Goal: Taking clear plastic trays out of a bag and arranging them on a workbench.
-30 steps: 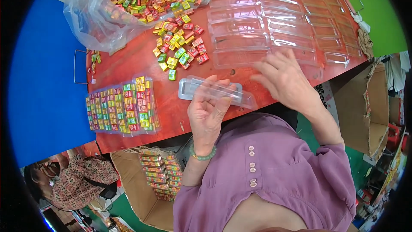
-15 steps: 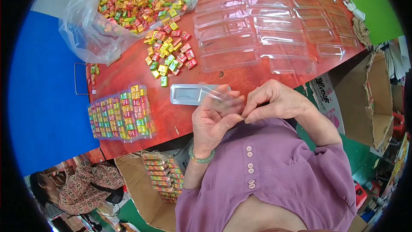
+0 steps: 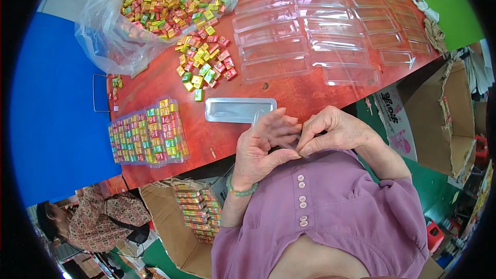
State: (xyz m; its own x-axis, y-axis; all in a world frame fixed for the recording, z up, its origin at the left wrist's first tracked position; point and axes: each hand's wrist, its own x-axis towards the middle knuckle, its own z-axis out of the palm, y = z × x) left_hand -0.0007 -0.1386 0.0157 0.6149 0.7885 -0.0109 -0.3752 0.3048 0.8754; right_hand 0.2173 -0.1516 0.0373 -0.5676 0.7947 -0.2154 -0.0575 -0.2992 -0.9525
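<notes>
My left hand, with a green bead bracelet at the wrist, is curled round a thin clear plastic tray in front of my chest. The fingertips of my right hand pinch the tray's edge, close to my left thumb. Much of the tray is hidden by my fingers, and its shape is hard to make out. Just beyond my left hand, a shallow silver-white rectangular mould lies on the red table. To its left are clear trays filled with rows of small colourful wrapped sweets.
Loose wrapped sweets spill from a big clear plastic bag at the far left. Rows of clear trays cover the table's far right. Cardboard boxes stand beside the table, and another person is at lower left.
Both hands have moved slightly right and nearer my body. The clear tray has tilted to a steeper angle and no longer covers the silver-white mould's right part.
</notes>
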